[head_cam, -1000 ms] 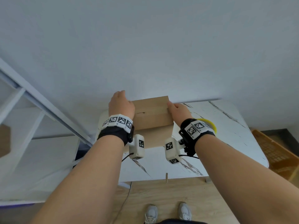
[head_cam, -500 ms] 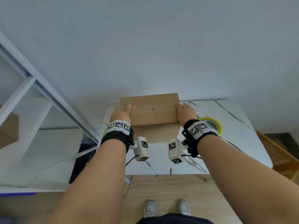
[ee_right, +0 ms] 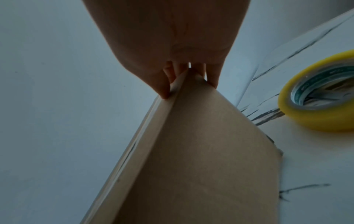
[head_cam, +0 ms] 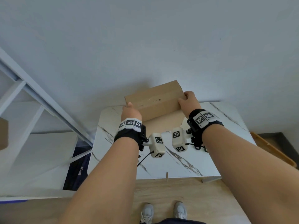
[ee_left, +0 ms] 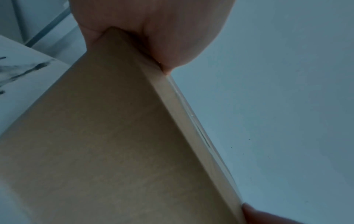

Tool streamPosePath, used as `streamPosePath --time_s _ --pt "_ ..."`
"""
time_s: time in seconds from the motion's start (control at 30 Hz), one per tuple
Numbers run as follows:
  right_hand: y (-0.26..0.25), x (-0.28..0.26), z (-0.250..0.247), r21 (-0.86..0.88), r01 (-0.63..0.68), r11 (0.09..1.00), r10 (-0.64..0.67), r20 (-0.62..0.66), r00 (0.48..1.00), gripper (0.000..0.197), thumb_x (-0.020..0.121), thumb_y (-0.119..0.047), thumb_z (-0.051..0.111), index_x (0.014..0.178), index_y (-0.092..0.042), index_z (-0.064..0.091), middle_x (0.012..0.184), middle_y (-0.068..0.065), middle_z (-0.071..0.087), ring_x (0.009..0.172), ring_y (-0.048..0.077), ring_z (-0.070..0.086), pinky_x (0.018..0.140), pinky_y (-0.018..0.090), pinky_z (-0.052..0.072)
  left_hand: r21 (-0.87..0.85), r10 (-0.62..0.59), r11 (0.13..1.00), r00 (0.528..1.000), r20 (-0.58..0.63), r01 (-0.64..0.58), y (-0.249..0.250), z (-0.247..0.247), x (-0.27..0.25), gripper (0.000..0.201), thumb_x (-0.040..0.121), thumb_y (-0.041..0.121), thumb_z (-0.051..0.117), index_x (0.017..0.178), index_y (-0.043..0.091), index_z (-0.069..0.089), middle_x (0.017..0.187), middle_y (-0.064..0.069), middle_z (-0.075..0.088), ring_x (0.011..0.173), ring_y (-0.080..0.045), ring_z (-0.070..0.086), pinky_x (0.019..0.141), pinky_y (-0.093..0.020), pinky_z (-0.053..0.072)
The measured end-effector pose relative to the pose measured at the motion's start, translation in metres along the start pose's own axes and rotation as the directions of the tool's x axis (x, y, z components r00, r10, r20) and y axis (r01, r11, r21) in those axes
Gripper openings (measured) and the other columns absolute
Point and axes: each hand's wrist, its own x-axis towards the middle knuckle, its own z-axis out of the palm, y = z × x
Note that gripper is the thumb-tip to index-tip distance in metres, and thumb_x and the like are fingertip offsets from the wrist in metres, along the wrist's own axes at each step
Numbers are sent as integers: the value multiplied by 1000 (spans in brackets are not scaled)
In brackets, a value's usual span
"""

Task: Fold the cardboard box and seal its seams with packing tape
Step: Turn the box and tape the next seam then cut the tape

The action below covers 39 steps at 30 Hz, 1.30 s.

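A brown cardboard box (head_cam: 153, 101) is held in the air over the far part of the marble table (head_cam: 202, 159), tilted with its right end higher. My left hand (head_cam: 130, 111) grips its near left corner, thumb on top, as the left wrist view shows the box (ee_left: 114, 144) in the hand (ee_left: 153, 30). My right hand (head_cam: 187, 102) grips the right end, and in the right wrist view its fingers (ee_right: 166, 84) curl round the corner of the box (ee_right: 191, 151). A yellow roll of packing tape (ee_right: 316, 97) lies on the table to the right, hidden behind my right wrist in the head view.
A white wall stands right behind the table. White shelving (head_cam: 32, 126) runs along the left. A wooden crate (head_cam: 273, 151) sits on the floor at the right. My shoes (head_cam: 163, 212) stand on the wooden floor below the table's near edge.
Both hands have lifted the box up and away toward the wall and tilted it, raising the right end. The left hand has slid down to the near left corner.
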Motion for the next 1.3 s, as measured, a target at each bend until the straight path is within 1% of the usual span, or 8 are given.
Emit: streamPosePath --time_s 0.2,0.37,0.43,0.57,0.83,0.97,1.13,1.3 --pt "10 9 -15 -70 52 996 -42 137 990 56 98 -28 44 151 -23 28 140 7 48 121 26 52 95 32 39 180 223 963 969 -103 -202 3 8 4 54 102 35 32 149 12 23 149 -16 34 133 -35 39 106 -44 37" --pt "30 11 -32 -40 -55 998 52 -73 996 41 100 -13 36 139 -15 45 135 10 54 112 27 56 83 25 38 526 680 641 732 -50 -559 14 30 -14 45 96 22 41 140 12 40 146 -12 39 138 -31 29 116 -42 22" --pt "46 11 -42 -54 -94 994 87 -114 990 40 98 -9 36 134 -16 51 128 12 58 99 26 57 77 26 39 577 754 522 656 31 -627 20 42 -27 46 96 20 40 143 17 37 154 -9 28 145 -28 19 119 -43 12" --pt "84 9 -57 -125 -121 985 108 -109 988 38 93 -5 41 123 -16 62 126 7 62 112 26 58 85 25 41 561 822 316 516 242 -765 25 78 -47 50 94 15 40 144 18 35 157 -6 22 146 -25 15 120 -44 9" --pt "147 -4 -42 -368 -161 916 192 47 980 37 94 -15 49 130 -19 60 130 5 61 115 27 58 93 31 46 636 810 206 495 315 -743 11 127 -53 51 92 17 46 142 14 35 152 -6 30 142 -27 25 117 -45 19" --pt "157 1 -23 -520 -113 847 223 152 963 48 95 -15 46 142 -20 45 141 7 51 122 28 54 97 37 48 649 889 189 409 205 -737 8 133 -48 39 82 15 57 121 17 54 123 -3 56 111 -26 52 94 -41 38" --pt "164 8 -8 -648 -82 757 264 189 946 42 86 -7 48 127 -14 54 116 11 62 108 31 58 90 39 51 624 905 224 398 153 -749 11 135 -44 33 81 21 51 114 19 57 112 0 58 105 -25 53 92 -41 36" --pt "168 16 -3 -750 -50 659 234 140 962 42 83 -9 54 125 -15 56 128 7 54 123 29 47 110 41 31 620 899 237 410 152 -748 11 137 -42 34 80 19 51 114 19 57 113 0 58 105 -25 53 94 -40 35"
